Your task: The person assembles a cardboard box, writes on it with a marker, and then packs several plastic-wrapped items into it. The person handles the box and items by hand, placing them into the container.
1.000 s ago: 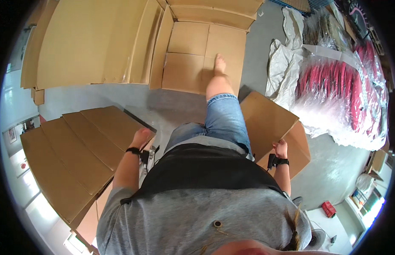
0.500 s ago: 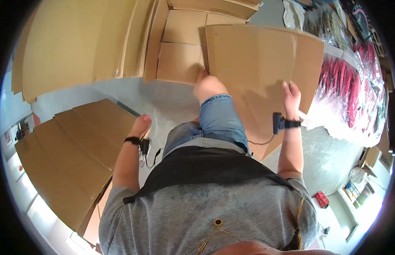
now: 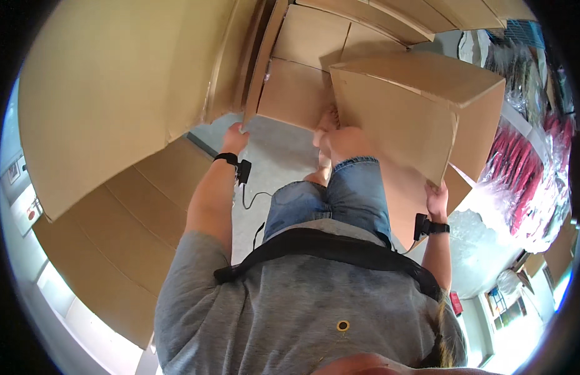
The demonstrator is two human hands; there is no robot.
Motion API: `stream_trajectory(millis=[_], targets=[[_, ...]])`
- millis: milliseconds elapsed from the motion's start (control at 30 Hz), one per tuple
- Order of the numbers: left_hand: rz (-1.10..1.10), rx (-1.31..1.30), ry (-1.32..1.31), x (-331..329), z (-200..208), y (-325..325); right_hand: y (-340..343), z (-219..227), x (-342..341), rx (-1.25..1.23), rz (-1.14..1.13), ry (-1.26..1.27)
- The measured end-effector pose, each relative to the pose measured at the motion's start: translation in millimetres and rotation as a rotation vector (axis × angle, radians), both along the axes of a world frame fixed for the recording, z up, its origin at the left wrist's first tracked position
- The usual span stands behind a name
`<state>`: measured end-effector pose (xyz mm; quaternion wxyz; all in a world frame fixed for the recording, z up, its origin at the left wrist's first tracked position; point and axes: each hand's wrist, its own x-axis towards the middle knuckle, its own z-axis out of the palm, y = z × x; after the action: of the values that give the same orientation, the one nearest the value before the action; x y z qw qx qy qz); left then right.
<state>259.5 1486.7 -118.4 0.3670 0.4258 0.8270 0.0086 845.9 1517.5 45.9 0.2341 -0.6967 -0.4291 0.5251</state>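
Note:
A large brown cardboard box (image 3: pixel 302 94) lies open in front of me, with my bare foot (image 3: pixel 328 119) on its inner panel. My left hand (image 3: pixel 236 140) is closed at the near corner of the box's left flap (image 3: pixel 265 69), thumb and fingers pinching its edge. On the right, a broad cardboard panel (image 3: pixel 396 119) is bent along a crease, and my right hand (image 3: pixel 436 201) grips its near lower corner. The fingers of the right hand are partly hidden behind the cardboard.
Tall cardboard (image 3: pixel 109 94) stands at the left, above a stack of flat cardboard sheets (image 3: pixel 121 231). At the right are clear plastic bags (image 3: pixel 515 169) with pink-red contents. A grey floor (image 3: pixel 274 150) shows between my legs and the box.
My left hand has moved forward and right to the left flap. My right hand has come down to the right panel's corner, and that panel is now folded over at its crease.

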Motion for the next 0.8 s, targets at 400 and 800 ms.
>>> stream_trajectory(millis=[400, 800], targets=[[-0.090, 0.162, -0.070, -7.0, -87.8, 43.1, 36.1, -3.5, -74.2, -0.078, 0.118, 0.096], [-0.126, 0.175, -0.210, 9.1, -85.8, 17.9, -44.8, -2.4, -51.4, -0.096, 0.049, -0.313]])
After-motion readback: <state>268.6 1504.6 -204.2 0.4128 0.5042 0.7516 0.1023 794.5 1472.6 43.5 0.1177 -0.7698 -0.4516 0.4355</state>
